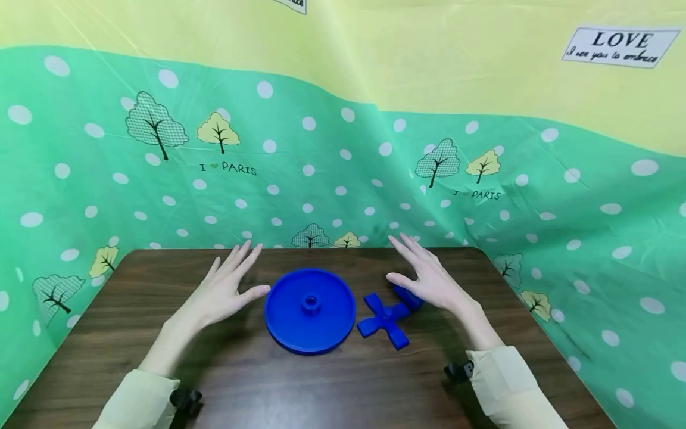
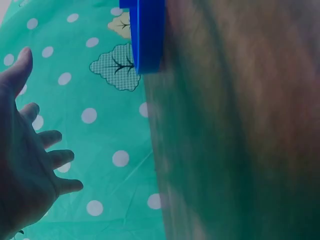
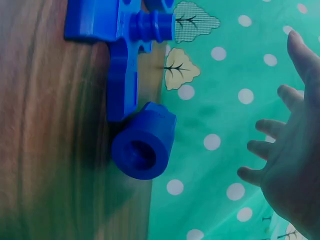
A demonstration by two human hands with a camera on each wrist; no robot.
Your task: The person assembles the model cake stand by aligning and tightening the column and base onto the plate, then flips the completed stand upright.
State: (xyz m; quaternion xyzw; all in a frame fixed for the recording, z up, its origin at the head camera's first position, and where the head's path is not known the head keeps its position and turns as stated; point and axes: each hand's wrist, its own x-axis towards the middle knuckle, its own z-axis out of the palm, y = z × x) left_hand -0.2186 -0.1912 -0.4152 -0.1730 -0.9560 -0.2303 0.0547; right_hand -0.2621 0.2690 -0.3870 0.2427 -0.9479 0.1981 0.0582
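A round blue tray-like disc (image 1: pixel 292 325) with a raised rim and a small hollow hub lies on the table. To its right is a blue cross-shaped piece (image 1: pixel 387 319) with four arms; in the right wrist view a ridged stub (image 3: pixel 155 26) stands out from its middle. Beyond it lies a blue hollow cylinder (image 3: pixel 142 145), partly hidden by the right hand in the head view. My left hand (image 1: pixel 222 292) is held above the table left of the disc, fingers spread and holding nothing. Over the cylinder hovers my right hand (image 1: pixel 429 277), its fingers extended and nothing in them.
The dark wooden table (image 1: pixel 311 393) ends at a green and yellow printed cloth (image 1: pixel 343 155) that hangs behind it and along both sides. A black wrist mount sits at each sleeve cuff.
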